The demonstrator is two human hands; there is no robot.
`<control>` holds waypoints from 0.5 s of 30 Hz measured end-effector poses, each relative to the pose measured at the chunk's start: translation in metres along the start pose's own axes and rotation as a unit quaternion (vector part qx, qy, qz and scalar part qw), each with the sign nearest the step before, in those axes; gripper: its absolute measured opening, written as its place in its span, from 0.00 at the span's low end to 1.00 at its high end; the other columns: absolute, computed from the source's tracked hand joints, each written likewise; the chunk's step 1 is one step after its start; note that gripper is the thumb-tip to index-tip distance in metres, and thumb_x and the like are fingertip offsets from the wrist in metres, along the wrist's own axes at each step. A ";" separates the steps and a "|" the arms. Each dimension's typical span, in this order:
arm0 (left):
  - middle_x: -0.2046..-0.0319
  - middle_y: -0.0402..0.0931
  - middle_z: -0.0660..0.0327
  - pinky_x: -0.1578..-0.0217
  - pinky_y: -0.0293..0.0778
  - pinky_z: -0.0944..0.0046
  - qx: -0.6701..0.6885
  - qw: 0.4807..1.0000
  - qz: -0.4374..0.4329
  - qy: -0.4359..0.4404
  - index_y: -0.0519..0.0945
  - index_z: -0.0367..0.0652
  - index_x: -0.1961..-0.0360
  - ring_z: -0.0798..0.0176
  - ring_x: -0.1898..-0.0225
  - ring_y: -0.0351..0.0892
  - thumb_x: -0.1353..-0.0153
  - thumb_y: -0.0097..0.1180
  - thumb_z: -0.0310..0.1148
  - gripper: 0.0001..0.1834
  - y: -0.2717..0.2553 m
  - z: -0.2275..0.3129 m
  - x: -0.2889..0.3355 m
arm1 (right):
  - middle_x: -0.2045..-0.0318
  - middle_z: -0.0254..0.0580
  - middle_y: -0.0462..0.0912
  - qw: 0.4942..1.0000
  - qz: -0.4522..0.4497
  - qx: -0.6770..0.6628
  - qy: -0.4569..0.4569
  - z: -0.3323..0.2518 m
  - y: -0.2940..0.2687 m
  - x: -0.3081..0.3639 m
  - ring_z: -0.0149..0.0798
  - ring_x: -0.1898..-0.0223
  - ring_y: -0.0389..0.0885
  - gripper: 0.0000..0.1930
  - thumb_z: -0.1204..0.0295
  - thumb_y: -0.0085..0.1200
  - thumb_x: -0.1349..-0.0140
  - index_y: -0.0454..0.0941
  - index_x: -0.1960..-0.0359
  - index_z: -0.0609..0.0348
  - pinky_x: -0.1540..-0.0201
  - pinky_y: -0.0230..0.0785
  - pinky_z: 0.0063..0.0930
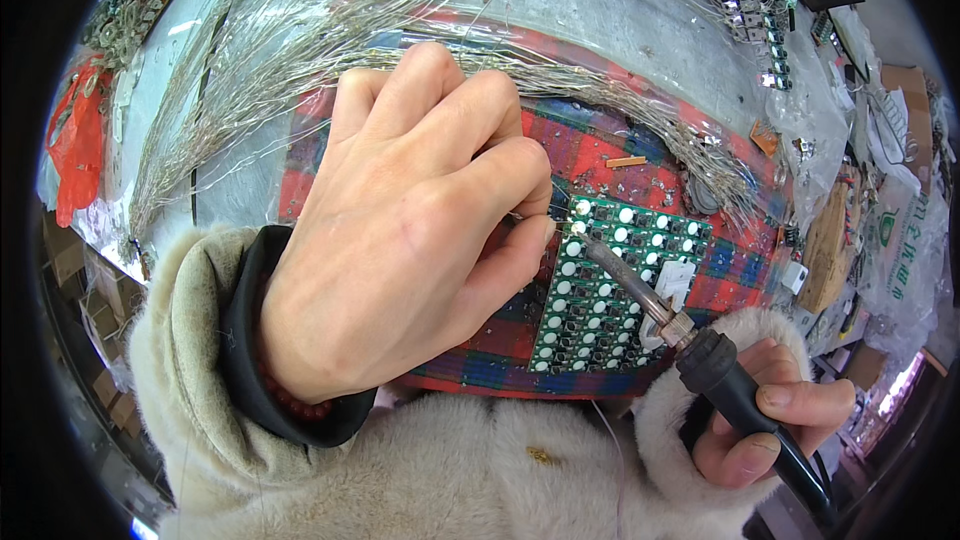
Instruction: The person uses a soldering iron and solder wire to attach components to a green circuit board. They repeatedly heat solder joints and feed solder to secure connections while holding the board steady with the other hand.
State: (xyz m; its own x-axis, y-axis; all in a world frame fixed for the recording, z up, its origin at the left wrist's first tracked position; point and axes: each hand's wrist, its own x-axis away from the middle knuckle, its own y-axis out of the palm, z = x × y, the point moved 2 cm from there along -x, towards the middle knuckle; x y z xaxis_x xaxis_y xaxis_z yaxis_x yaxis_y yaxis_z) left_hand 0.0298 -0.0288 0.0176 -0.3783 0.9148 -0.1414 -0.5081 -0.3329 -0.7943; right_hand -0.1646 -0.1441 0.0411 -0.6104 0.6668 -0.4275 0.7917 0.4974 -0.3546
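My left hand [400, 210] is closed in a pinch at the upper left corner of a green circuit board [608, 292]. Thin wire ends show between its fingertips and the board; the pinch itself is partly hidden by the fingers. Rows of white round spots and small dark parts cover the board, which lies flat on a red and blue plaid cloth [480, 365]. Wrapped around the black handle of a soldering iron [725, 375], my right hand [800, 405] is closed. The iron slants up and left, its tip at the board's upper left pads, close to the left fingertips.
A large bundle of thin silvery wires [600, 82] arcs across the table beyond my left hand. Strips of green boards [775, 40] lie at the far right, near clear plastic bags [900, 270]. A red plastic bag [78, 145] hangs at the left; cardboard boxes [100, 315] sit below it.
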 end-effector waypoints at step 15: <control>0.70 0.64 0.63 0.58 0.55 0.59 0.008 1.000 0.000 0.000 0.77 0.46 0.73 0.58 0.63 0.62 0.57 0.65 0.27 0.10 0.000 -0.001 0.001 | 0.89 0.29 0.60 1.000 -0.010 -0.003 0.008 -0.002 -0.003 0.003 0.23 0.87 0.56 0.25 0.52 0.59 0.40 0.59 0.64 0.58 0.80 0.50 0.19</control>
State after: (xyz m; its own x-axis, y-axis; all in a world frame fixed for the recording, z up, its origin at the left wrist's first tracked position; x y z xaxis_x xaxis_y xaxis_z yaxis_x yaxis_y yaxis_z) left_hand 0.0298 -0.0282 0.0169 -0.3786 0.9148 -0.1406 -0.5201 -0.3359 -0.7853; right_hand -0.1686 -0.1421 0.0420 -0.6256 0.6651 -0.4078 0.7796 0.5137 -0.3582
